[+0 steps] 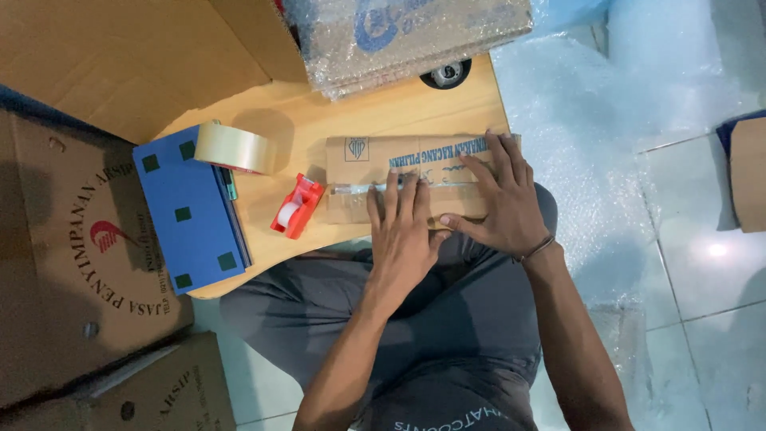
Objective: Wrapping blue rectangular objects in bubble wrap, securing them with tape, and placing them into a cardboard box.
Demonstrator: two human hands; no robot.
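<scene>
A flat brown cardboard parcel (399,172), sealed along its middle with clear tape, lies at the near right edge of a low wooden table (375,116), and both hands press flat on it. The left hand (401,231) lies open with fingers spread over the taped seam, and the right hand (499,199) rests open just beside it, covering the parcel's right end. Toward the table's left sit a red tape dispenser (297,206), a roll of clear tape (235,148) and a blue folder (191,211), with a bubble-wrapped box (407,36) at the far edge.
</scene>
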